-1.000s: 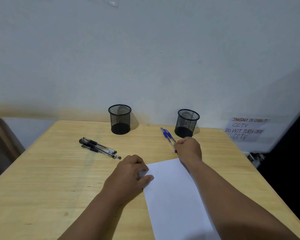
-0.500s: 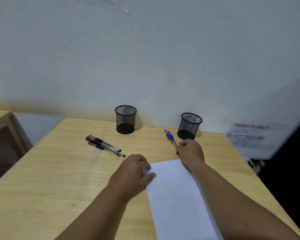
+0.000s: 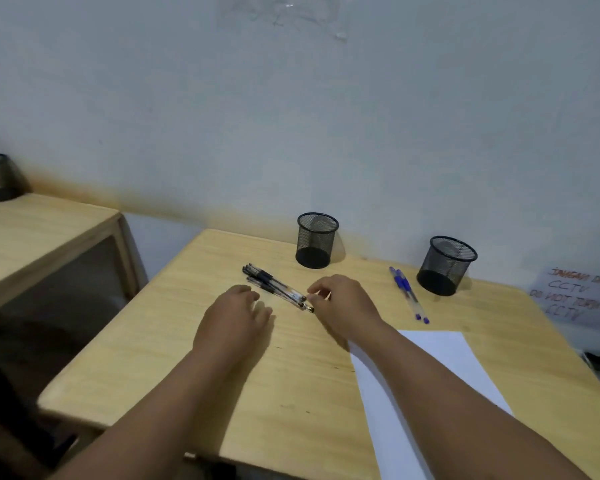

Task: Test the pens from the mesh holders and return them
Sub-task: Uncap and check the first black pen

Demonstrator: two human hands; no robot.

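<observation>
Both hands are empty: my right hand (image 3: 343,306) has thumb and forefinger apart at the tips of the black pens with clear barrels (image 3: 278,289), centre of frame; my left hand (image 3: 236,313) hovers flat beside them. I judge I am picking one to test; next, pinch a single pen and carry it to the white paper sheet (image 3: 430,393), lower right.

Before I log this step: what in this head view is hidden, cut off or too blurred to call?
- Black pens: exact count unclear, they overlap and the view is blurred.
- Right hand: whether its fingertips touch a pen tip is hidden by the hand itself.
- Wall sign: cut off by the right edge, lettering smeared.
- Paper: partly under the right forearm, bottom cut off; any test marks unseen.
</observation>
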